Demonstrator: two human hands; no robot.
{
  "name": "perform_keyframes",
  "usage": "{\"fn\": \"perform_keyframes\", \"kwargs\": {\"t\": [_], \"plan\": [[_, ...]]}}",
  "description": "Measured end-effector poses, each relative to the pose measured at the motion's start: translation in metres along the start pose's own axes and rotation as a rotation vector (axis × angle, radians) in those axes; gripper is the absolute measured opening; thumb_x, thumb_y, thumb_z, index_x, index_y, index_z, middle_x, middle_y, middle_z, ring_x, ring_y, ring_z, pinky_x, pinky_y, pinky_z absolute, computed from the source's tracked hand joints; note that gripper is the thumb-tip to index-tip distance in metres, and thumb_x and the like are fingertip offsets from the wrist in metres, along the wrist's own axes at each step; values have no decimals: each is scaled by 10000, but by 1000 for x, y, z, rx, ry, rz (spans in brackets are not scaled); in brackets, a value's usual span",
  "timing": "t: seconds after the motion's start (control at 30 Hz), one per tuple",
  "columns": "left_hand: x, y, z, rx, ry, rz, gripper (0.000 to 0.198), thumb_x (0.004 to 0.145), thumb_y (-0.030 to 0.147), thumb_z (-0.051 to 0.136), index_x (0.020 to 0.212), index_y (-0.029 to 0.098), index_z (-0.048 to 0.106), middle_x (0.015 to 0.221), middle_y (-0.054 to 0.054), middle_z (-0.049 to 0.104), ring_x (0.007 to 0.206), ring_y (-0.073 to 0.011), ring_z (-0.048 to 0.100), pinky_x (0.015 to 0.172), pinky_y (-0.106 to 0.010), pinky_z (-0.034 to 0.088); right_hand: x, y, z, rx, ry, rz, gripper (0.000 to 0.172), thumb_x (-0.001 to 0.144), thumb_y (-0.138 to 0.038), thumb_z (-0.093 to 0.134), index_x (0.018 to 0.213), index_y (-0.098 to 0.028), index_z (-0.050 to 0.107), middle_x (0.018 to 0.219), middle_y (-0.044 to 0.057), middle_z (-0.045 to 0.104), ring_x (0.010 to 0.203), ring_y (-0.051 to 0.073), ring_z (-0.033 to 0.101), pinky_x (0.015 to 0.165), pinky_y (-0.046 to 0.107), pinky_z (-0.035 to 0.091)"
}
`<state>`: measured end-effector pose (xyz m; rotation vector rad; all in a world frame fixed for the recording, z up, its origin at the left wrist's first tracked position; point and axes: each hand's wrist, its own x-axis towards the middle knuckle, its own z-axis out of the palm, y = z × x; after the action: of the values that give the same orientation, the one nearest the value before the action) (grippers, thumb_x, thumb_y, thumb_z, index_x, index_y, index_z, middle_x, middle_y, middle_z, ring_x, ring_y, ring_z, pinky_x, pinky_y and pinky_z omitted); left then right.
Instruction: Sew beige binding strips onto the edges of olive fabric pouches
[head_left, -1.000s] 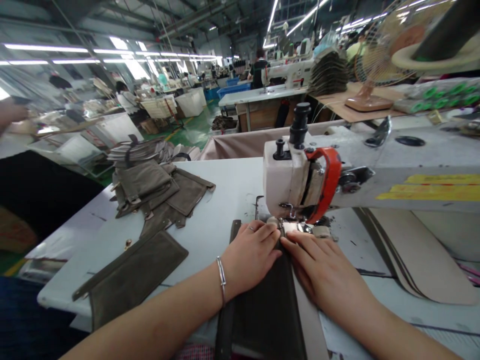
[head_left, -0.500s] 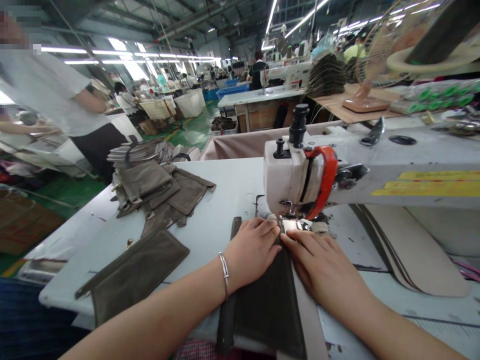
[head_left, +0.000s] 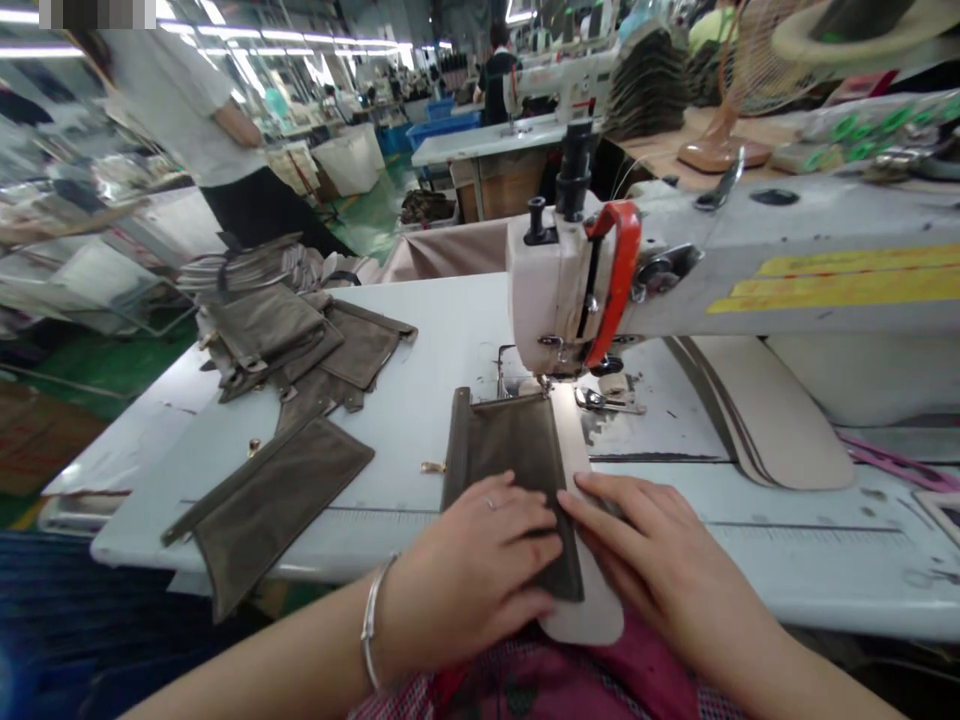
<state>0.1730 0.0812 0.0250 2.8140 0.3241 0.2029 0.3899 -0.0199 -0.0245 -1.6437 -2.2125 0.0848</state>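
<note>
A dark olive fabric pouch piece (head_left: 517, 440) lies on a longer beige panel (head_left: 581, 610), its far right corner by the needle area of the sewing machine (head_left: 551, 300). My left hand (head_left: 487, 550), with a ring and silver bangle, rests fingers spread on the pouch's near half. Alongside, my right hand (head_left: 652, 530) has its fingers stretched out over the beige panel, fingertips at the pouch's right edge. A small metal zip pull (head_left: 433, 467) sticks out at the pouch's left side.
Another olive pouch piece (head_left: 277, 510) overhangs the table's front edge at left, with a pile of similar pieces (head_left: 277, 335) behind. Beige rounded panels (head_left: 787, 430) lie under the machine arm; pink-handled scissors (head_left: 892, 460) are at right. A person (head_left: 180, 110) stands beyond the table.
Both hands have drawn back from the needle area toward me, uncovering the pouch's far end. My view has tilted downward. The person at left appears farther right.
</note>
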Motion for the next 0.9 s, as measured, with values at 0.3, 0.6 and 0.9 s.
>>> {"fn": "perform_keyframes", "kwargs": {"t": [0.3, 0.6, 0.9], "plan": [[-21, 20, 22, 90, 138, 79, 217, 957, 189, 485, 1146, 189, 594, 1177, -8, 638, 1169, -164, 526, 1138, -366, 313, -13, -4, 2, -20, 56, -78, 452, 908, -198, 490, 1346, -307, 464, 1299, 75, 527, 1175, 220, 486, 895, 425, 460], [-13, 11, 27, 192, 267, 166, 106, 922, 234, 566, 998, 209, 635, 1078, 30, 677, 1128, -135, 555, 1133, -324, 330, -8, 6, -2, -252, 137, -256, 502, 814, -209, 493, 1314, -246, 526, 1233, 73, 607, 1087, 204, 575, 787, 337, 536], [-4, 0, 26, 171, 314, 171, 69, 913, 230, 582, 934, 204, 642, 1059, 53, 683, 1083, -108, 581, 1123, -286, 328, 1, 9, -5, -340, 162, -338, 479, 790, -256, 512, 1265, -236, 569, 1183, 61, 643, 1059, 187, 595, 782, 290, 515]]}}
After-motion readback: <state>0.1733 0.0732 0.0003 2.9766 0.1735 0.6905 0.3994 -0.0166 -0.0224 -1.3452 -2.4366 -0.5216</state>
